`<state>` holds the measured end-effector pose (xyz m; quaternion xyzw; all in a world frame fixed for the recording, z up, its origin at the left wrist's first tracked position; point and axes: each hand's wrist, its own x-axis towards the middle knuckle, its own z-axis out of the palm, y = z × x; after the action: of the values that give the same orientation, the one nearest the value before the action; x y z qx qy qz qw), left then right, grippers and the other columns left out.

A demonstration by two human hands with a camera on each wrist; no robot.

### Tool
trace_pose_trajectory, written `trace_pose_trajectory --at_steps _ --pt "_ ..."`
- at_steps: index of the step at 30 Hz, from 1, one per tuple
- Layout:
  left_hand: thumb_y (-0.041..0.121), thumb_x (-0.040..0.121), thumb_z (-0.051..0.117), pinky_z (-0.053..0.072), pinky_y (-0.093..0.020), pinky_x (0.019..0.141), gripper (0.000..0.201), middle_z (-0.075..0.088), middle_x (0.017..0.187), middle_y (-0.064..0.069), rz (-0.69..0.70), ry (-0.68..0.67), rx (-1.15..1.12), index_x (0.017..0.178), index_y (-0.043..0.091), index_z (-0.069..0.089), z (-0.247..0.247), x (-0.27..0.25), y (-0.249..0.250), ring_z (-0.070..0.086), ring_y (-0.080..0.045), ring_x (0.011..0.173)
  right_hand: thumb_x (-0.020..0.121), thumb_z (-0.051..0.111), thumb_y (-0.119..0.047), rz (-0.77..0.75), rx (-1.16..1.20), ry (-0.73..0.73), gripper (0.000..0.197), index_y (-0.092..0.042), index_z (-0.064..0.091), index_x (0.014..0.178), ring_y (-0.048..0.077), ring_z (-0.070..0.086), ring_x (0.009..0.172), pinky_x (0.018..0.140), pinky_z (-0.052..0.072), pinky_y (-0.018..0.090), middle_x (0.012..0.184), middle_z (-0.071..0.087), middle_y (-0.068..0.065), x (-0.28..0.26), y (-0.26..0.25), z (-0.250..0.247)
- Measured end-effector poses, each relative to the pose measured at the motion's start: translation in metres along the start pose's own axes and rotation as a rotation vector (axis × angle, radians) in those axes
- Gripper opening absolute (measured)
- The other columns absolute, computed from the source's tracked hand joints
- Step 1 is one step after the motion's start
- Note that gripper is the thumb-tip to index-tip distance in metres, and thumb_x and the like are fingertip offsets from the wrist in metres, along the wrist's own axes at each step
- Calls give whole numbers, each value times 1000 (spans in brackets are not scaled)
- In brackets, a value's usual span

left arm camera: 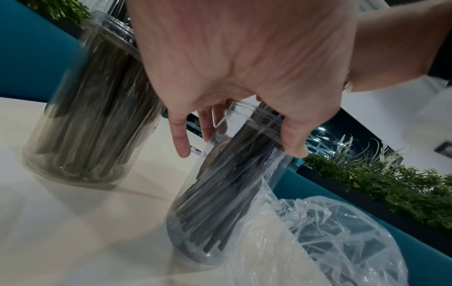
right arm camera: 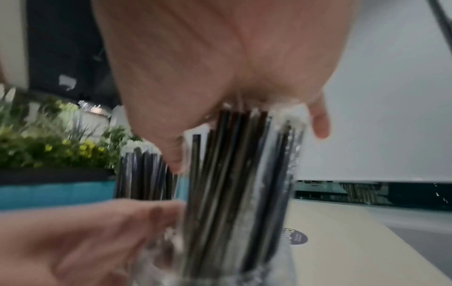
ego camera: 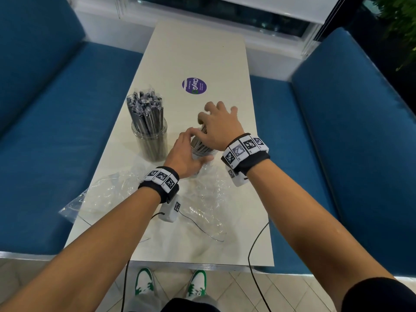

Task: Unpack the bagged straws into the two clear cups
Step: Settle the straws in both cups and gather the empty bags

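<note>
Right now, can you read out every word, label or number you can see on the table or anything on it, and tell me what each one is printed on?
"ClayG": large white lettering on the round purple sticker stuck to the pale table top.
Smaller white lines on that same sticker: too small to read.
Right wrist view shows the sticker again, cut off as "Clay".
Black-and-white square code markers on the wristbands: patterns, no readable text.
Clear cups, straws and plastic bag: no print visible.

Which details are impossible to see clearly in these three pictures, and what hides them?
- Head view: near cup mostly hidden behind left hand and right hand.
- Right wrist view: motion blur; straws cannot be counted.
- Left wrist view: far cup blurred, its top hidden by the palm.
- Head view: sticker small print too small.
- Empty bag: edges unclear, transparent.
</note>
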<state>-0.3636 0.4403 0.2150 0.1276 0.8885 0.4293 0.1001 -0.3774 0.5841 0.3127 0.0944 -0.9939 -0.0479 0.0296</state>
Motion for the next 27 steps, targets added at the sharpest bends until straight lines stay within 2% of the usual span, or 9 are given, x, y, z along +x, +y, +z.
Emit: trace_pose_trajectory --at_steps 3,8,11,13,15,16,18,21,27 --pt "62 81 84 45 -49 117 113 41 158 -7 14 -6 -9 165 16 24 0 -1 -4 44 -26 147 104 50 -46 -120 109 -16 39 -11 67 111 30 59 106 79 54 44 112 63 8 -3 9 5" --pt "63 82 84 42 -47 121 118 40 160 -8 22 -3 -3 167 13 21 2 -2 -4 42 -25 149 108 46 -35 118 171 100 35 -5 63 103 33 64 96 70 39 37 103 65 13 -2 3 11" --pt "64 81 83 42 -51 121 120 40 161 -11 29 -3 10 167 10 20 3 -1 -5 42 -27 150 111 39 -45 311 193 46 46 -6 63 114 35 67 102 82 44 40 112 67 14 2 -7 7" --pt "59 81 85 43 -50 121 117 39 162 -10 7 -22 22 167 11 21 1 1 -4 42 -27 150 110 27 -55 270 31 -3 58 -12 65 118 34 69 102 105 36 54 113 70 9 4 -10 3" --pt "55 80 87 44 -49 119 110 41 159 -8 3 -27 16 163 14 27 1 2 -3 44 -26 148 106 25 -62 127 -59 -37 63 -16 66 119 32 66 106 111 26 61 114 69 8 3 -9 -1" --pt "54 80 88 44 -49 119 107 41 158 -7 1 -26 11 161 15 31 1 2 -3 44 -25 148 104 28 -66 52 -24 -66 62 -18 65 120 32 63 108 109 32 59 117 67 8 1 -6 -1" --pt "53 80 88 43 -49 121 110 38 161 -6 -4 -25 -5 163 15 28 0 3 -4 43 -25 149 99 42 -68 -62 80 -111 58 -18 64 119 31 59 106 92 49 49 116 62 8 -4 2 2" --pt "56 82 86 44 -49 119 116 38 161 -8 11 -28 -9 167 13 20 -1 1 -5 44 -27 148 100 55 -47 -134 121 -61 38 -12 67 108 32 60 97 70 45 37 104 61 9 -11 8 9" --pt "59 80 86 41 -47 122 121 38 162 -8 9 -47 8 169 13 17 0 -2 -1 41 -25 151 102 54 -33 128 223 57 33 -4 69 99 34 65 90 70 43 35 100 66 15 -3 5 -2"
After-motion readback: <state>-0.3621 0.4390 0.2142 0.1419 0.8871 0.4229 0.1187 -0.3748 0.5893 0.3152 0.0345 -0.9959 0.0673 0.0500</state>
